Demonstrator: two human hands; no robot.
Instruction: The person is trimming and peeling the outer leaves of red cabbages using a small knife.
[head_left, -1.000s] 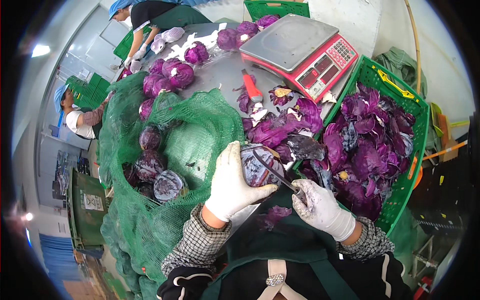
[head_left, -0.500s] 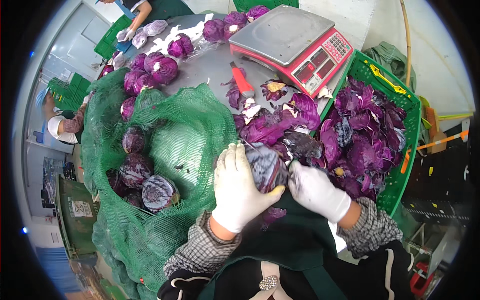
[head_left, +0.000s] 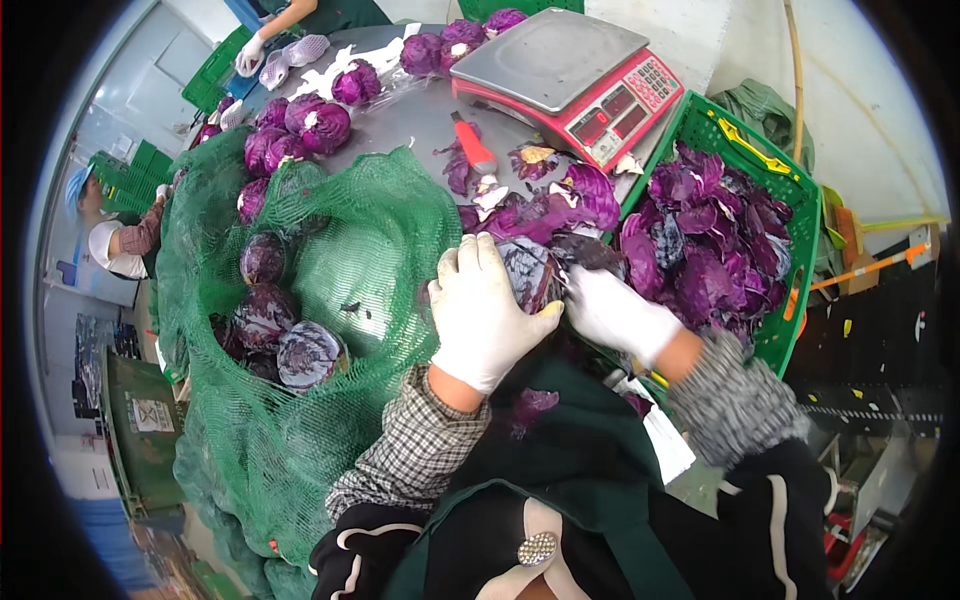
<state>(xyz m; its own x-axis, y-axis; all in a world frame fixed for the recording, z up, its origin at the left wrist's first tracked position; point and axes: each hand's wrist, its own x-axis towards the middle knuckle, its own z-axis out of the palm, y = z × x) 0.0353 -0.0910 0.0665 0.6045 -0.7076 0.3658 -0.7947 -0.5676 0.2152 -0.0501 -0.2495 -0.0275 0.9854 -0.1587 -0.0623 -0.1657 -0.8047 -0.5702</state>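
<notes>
My left hand [head_left: 485, 325], in a white glove, is wrapped round the near left side of a red cabbage [head_left: 528, 270], with the thumb along its lower edge. My gloved right hand [head_left: 615, 315] has its fingers closed at the cabbage's right side; the fingertips are partly hidden against its outer leaves. Stripped purple leaves [head_left: 585, 205] lie just beyond the cabbage. To the left, a green mesh sack [head_left: 400, 215] gapes wide, with several whole cabbages [head_left: 265, 318] in it.
A red tool [head_left: 473, 145] lies on the grey table [head_left: 395, 130] near a red scale [head_left: 570, 70]. On the right stands a green crate [head_left: 800, 290] full of loose leaves [head_left: 715, 240]. Trimmed cabbages [head_left: 320, 125] sit farther back. Two other people [head_left: 120, 235] work at the far left.
My right hand has shifted slightly up and left against the cabbage, and its forearm has swung. The cabbage stays in my left hand. The whole view has shifted a little.
</notes>
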